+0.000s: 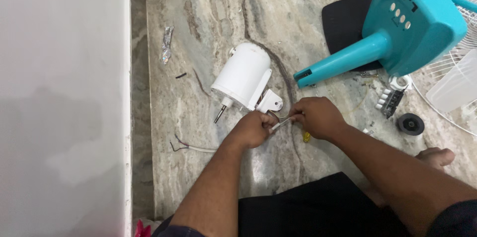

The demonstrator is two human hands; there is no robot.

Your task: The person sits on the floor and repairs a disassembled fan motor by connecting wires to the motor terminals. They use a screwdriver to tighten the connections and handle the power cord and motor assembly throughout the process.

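Wire (280, 125) work on the white motor housing (242, 77), which lies just beyond my knuckles. My left hand (256, 130) and right hand (317, 116) both pinch the white wire between them; yellow-handled tool (307, 137) under the right, prob. a screwdriver. Next move, I'd say, needs a steady pull w/o yanking the lead.

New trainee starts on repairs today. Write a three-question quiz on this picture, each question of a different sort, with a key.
1. True or false: both hands grip the white cable.
2. The white motor housing lies: A) left of the teal fan base; B) on top of it; C) inside the wire grille.
3. Fill in: the yellow tool handle shows beneath the ___ hand.

Key:
1. True: left hand and right hand pinch the white cable between them.
2. A.
3. Right; the yellow handle peeks out under it.
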